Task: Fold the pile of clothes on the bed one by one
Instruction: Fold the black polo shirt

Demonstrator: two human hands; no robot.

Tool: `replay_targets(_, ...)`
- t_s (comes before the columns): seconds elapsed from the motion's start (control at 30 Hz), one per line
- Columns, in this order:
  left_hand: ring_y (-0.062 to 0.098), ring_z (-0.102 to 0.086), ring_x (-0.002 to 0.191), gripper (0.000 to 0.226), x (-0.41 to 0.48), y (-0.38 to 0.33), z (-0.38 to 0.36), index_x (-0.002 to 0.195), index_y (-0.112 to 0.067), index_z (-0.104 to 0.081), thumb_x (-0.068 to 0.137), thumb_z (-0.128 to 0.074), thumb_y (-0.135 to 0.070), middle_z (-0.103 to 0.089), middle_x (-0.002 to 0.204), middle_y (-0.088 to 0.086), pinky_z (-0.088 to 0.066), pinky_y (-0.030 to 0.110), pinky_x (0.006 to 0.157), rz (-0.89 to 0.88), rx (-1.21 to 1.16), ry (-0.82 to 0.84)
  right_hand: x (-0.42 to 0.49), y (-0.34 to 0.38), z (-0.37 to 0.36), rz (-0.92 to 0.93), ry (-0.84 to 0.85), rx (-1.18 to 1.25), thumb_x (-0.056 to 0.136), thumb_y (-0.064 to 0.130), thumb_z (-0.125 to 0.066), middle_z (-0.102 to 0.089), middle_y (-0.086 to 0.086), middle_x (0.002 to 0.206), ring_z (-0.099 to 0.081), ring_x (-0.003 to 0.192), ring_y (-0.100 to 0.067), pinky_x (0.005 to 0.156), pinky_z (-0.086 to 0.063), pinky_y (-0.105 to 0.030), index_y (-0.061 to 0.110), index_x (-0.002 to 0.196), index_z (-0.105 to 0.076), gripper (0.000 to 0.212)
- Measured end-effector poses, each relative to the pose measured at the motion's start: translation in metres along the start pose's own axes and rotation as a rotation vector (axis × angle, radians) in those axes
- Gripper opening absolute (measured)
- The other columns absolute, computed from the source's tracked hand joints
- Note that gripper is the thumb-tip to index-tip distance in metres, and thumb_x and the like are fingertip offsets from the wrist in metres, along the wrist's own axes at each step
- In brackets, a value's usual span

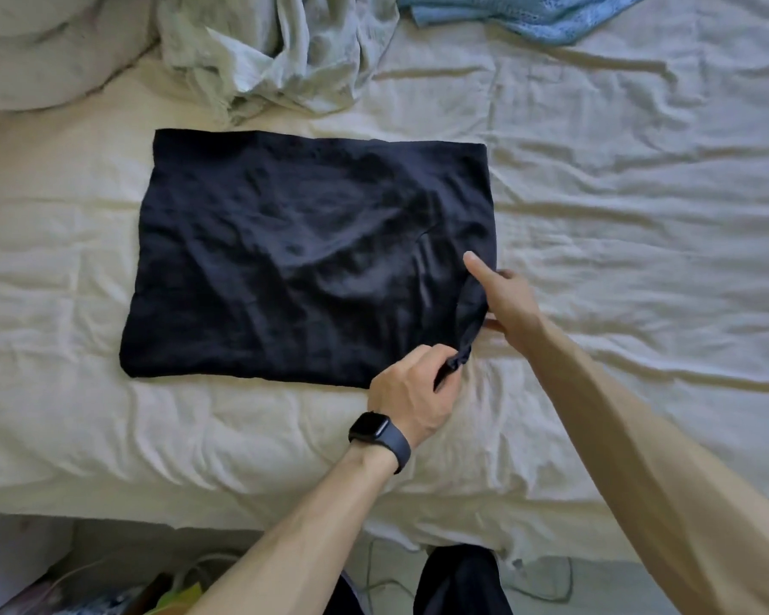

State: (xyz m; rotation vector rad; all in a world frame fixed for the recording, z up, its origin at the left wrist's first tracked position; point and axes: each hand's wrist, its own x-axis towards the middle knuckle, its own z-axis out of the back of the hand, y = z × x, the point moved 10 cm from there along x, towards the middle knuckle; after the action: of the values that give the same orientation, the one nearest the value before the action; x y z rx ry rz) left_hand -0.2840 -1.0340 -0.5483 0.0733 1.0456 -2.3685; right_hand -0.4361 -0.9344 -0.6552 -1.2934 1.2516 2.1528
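Navy garment (303,259) flat on bed (618,206), long axis left-right. My left hand (411,395) pinches its bunched near-right corner; right hand (505,297) fingers grip the right edge.

The sheet (640,193) lies open right of the dark garment (307,259) — crumpled pale clothes (280,59) crowd its far edge.

Both bare forearms reach in from the near edge, the right arm stretched farther. Left hand (411,392), smartwatch (369,426) on its wrist, knuckles up, fingers curled, pinches the bunched near-right corner of the navy garment (303,259). Right hand (505,299) holds the garment's right edge, thumb straight on top, fingers mostly hidden beneath.
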Motion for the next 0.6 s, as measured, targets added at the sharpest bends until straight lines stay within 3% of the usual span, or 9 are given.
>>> replay_targets(0.1, 0.014, -0.058, 0.071, 0.010, 0.000, 0.005, 0.009, 0.097, -0.027, -0.066, 0.094, -0.059, -0.033, -0.061, 0.081, -0.008, -0.048, 0.033, 0.056, 0.042, -0.102, -0.013, 0.015, 0.027, -0.001, 0.039, -0.046, 0.047, 0.087, 0.029, -0.078, -0.075, -0.002, 0.095, -0.074, 0.076, -0.014, 0.055, -0.058, -0.027, 0.015, 0.103, -0.066, 0.025)
replay_targets(0.17, 0.011, -0.055, 0.065, 0.008, 0.002, 0.021, 0.023, 0.091, -0.027, -0.062, 0.094, -0.059, -0.033, -0.058, 0.072, -0.011, -0.046, 0.032, 0.056, 0.111, -0.199, -0.051, 0.020, 0.044, -0.010, 0.056, -0.053, 0.023, 0.088, 0.014, -0.076, -0.072, -0.003, 0.099, -0.072, 0.072, -0.011, 0.050, -0.056, -0.024, 0.018, 0.098, -0.063, 0.017)
replay_targets(0.23, 0.008, -0.052, 0.057, 0.010, 0.002, 0.046, 0.042, 0.085, -0.028, -0.059, 0.094, -0.060, -0.031, -0.053, 0.060, -0.013, -0.041, 0.023, 0.053, 0.205, -0.300, -0.115, 0.021, 0.061, -0.023, 0.078, -0.072, 0.006, 0.087, 0.006, -0.071, -0.069, -0.002, 0.100, -0.070, 0.082, -0.016, 0.050, -0.056, -0.023, 0.021, 0.095, -0.059, 0.021)
replay_targets(0.37, 0.005, -0.051, 0.053, 0.017, -0.006, 0.115, 0.085, 0.079, -0.026, -0.058, 0.095, -0.062, -0.027, -0.055, 0.056, -0.014, -0.036, 0.013, 0.051, 0.463, -0.524, -0.257, 0.014, 0.099, -0.075, 0.162, -0.114, 0.001, 0.077, 0.004, -0.064, -0.064, -0.005, 0.101, -0.067, 0.093, -0.024, 0.059, -0.061, -0.031, 0.019, 0.096, -0.053, 0.027)
replay_targets(0.43, 0.004, -0.050, 0.053, 0.017, -0.010, 0.148, 0.109, 0.078, -0.026, -0.058, 0.095, -0.061, -0.028, -0.055, 0.056, -0.015, -0.038, 0.014, 0.051, 0.545, -0.586, -0.299, 0.007, 0.118, -0.116, 0.200, -0.128, -0.039, 0.077, 0.007, -0.064, -0.056, -0.006, 0.101, -0.062, 0.094, -0.024, 0.056, -0.059, -0.029, 0.019, 0.101, -0.046, 0.032)
replay_targets(0.53, 0.016, -0.059, 0.061, 0.016, -0.021, 0.202, 0.144, 0.079, -0.026, -0.059, 0.094, -0.059, -0.030, -0.058, 0.061, -0.008, -0.049, 0.031, 0.060, 0.628, -0.644, -0.347, -0.012, 0.148, -0.191, 0.297, -0.176, -0.225, 0.079, 0.015, -0.061, -0.054, -0.002, 0.097, -0.062, 0.081, -0.018, 0.045, -0.055, -0.024, 0.020, 0.124, -0.042, 0.049)
replay_targets(0.6, 0.020, -0.065, 0.070, 0.015, -0.028, 0.238, 0.165, 0.081, -0.028, -0.060, 0.095, -0.058, -0.030, -0.064, 0.070, -0.005, -0.053, 0.034, 0.064, 0.658, -0.678, -0.366, -0.021, 0.165, -0.246, 0.385, -0.160, -0.368, 0.081, 0.019, -0.058, -0.060, 0.003, 0.088, -0.066, 0.071, -0.015, 0.052, -0.060, -0.031, 0.023, 0.144, -0.036, 0.067)
